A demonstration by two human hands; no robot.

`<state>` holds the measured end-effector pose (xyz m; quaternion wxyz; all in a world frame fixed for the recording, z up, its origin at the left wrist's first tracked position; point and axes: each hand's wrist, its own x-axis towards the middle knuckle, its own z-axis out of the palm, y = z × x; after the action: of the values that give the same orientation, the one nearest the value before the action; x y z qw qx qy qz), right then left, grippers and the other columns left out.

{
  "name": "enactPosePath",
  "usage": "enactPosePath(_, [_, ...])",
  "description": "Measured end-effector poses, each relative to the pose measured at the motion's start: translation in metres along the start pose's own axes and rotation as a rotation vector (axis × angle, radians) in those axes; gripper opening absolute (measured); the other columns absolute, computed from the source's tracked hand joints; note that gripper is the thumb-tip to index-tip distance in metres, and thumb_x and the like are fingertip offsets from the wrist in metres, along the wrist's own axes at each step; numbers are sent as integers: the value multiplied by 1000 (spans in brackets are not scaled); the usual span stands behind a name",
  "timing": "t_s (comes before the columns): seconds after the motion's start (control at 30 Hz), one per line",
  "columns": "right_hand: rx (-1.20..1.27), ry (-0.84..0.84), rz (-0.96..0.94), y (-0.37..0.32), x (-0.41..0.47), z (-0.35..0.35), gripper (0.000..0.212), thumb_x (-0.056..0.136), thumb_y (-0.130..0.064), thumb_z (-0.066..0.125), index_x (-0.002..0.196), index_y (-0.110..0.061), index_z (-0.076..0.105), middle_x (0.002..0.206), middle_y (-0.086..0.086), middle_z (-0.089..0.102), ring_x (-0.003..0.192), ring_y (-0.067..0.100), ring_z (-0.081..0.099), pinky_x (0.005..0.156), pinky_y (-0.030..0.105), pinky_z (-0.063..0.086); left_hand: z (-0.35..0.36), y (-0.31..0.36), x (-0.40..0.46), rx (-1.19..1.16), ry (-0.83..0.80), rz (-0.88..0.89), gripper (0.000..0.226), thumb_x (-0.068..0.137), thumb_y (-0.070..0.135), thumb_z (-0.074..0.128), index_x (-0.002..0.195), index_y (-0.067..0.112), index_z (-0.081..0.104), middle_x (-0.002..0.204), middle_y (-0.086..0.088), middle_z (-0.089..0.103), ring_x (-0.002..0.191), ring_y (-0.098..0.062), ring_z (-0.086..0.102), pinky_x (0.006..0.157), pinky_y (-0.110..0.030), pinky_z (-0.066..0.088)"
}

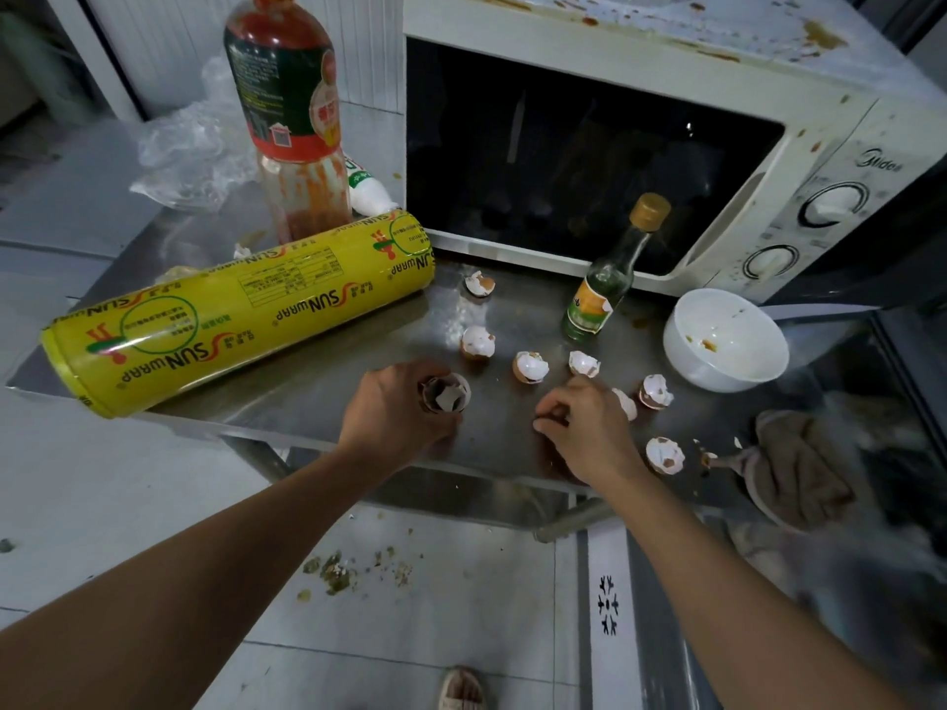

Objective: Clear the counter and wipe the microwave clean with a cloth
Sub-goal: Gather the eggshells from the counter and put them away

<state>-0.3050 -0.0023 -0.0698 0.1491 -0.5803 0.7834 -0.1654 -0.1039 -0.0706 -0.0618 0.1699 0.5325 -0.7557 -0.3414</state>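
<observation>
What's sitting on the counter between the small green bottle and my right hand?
In the head view, one broken eggshell half lies between the green bottle and the right hand, on the steel counter.

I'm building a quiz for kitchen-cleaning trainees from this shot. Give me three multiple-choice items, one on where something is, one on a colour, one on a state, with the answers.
1. Where does the white bowl stand?
A. On the counter in front of the microwave's dials
B. Inside the microwave
C. On the floor

2. What colour is the wrap roll lying on the counter?
A. Blue
B. Yellow
C. Black

3. What is the left hand doing?
A. Resting flat and empty
B. Wiping with the cloth
C. Holding stacked eggshells

Answers: 1 A, the bowl sits on the steel below the control panel. 2 B, its wrapper is bright yellow. 3 C, its fingers curl round the shells, while the cloth lies untouched at the right edge.
</observation>
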Motion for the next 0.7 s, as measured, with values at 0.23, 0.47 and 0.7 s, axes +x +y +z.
enactPosePath(0.23, [-26, 20, 38, -8, 7, 5, 7, 81, -16, 70, 76, -11, 70, 91, 10, 63, 91, 24, 56, 77, 36, 46, 3, -2, -3, -32, 2, -20, 44, 67, 29, 80, 108, 29, 64, 103, 3, 70, 92, -15, 64, 82, -38, 55])
enactPosePath(0.47, [-233, -12, -80, -5, 11, 6, 14, 89, -15, 53, 85, -9, 65, 99, 10, 61, 95, 25, 53, 83, 36, 44, 7, -1, -2, -39, 22, -28, 44, 66, 28, 81, 107, 28, 65, 100, 3, 70, 91, -15, 64, 82, -38, 55])
enactPosePath(0.7, [-114, 134, -40, 4, 15, -6, 13, 88, -9, 50, 82, -5, 60, 91, 14, 59, 89, 28, 52, 78, 35, 39, 9, 4, 1, -53, 19, -17, 44, 66, 27, 81, 108, 27, 65, 101, 4, 70, 90, -13, 64, 81, -36, 55])
